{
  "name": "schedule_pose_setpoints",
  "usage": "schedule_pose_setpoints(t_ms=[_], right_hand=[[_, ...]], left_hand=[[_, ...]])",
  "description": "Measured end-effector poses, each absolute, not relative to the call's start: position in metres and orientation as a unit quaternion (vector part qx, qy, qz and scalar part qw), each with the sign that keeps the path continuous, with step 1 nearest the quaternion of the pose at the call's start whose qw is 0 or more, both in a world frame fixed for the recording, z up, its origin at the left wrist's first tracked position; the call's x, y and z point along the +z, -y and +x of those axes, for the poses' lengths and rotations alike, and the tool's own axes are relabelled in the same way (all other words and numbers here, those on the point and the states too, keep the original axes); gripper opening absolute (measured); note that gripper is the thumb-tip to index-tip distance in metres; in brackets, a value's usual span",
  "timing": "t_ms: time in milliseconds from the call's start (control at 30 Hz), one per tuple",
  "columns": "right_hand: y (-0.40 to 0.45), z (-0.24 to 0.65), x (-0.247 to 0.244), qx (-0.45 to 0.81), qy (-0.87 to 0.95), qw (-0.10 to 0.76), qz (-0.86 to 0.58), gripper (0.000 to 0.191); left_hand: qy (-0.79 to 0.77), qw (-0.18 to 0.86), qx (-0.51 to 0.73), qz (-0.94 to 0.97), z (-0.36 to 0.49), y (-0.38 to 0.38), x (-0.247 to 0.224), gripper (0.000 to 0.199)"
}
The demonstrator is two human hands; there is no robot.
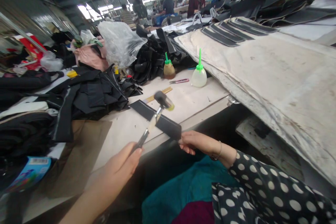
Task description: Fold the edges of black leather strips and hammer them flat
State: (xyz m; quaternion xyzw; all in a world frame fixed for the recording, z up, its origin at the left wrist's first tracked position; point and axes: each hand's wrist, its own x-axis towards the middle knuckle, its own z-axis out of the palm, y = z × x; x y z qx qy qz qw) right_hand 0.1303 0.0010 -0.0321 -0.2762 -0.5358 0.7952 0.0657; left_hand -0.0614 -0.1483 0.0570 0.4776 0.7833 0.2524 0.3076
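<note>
My left hand is closed around the handle of a mallet, whose dark head with a yellowish face is raised over the work surface. Below the mallet lies a black fabric strip with a pale line along it, slanting across the table. My right hand pinches the strip's near right end at the table's front edge. Behind the strip are a wooden ruler-like stick and a pair of thread snips.
Two squeeze bottles with green nozzles, one brown and one whitish, stand at the back. Black fabric pieces are heaped left. A pale raised board bearing dark strips flanks the right. Several people work far off.
</note>
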Motion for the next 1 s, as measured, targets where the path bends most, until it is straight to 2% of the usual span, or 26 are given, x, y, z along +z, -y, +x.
schedule_pose_setpoints(t_ms=[100,267,433,667,833,1000], right_hand=[[-0.001,0.126,-0.033,0.809,0.514,0.09,-0.269,0.016],[0.005,0.121,-0.037,0.843,0.447,0.154,-0.256,0.024],[0.011,0.12,-0.035,0.864,0.381,0.192,-0.268,0.026],[0.011,0.118,-0.033,0.863,0.376,0.197,-0.275,0.025],[0.01,0.119,-0.033,0.861,0.383,0.195,-0.273,0.026],[0.011,0.119,-0.034,0.853,0.393,0.191,-0.285,0.026]], left_hand=[[-0.778,0.321,0.178,0.51,-0.061,0.143,0.053,0.032],[-0.793,0.321,0.24,0.46,-0.06,0.144,0.059,0.035],[-0.773,0.31,0.167,0.528,-0.054,0.143,0.056,0.03],[-0.789,0.302,0.165,0.509,-0.055,0.144,0.068,0.034],[-0.768,0.313,0.13,0.544,-0.054,0.143,0.067,0.028],[-0.798,0.282,0.154,0.509,-0.054,0.142,0.073,0.031]])
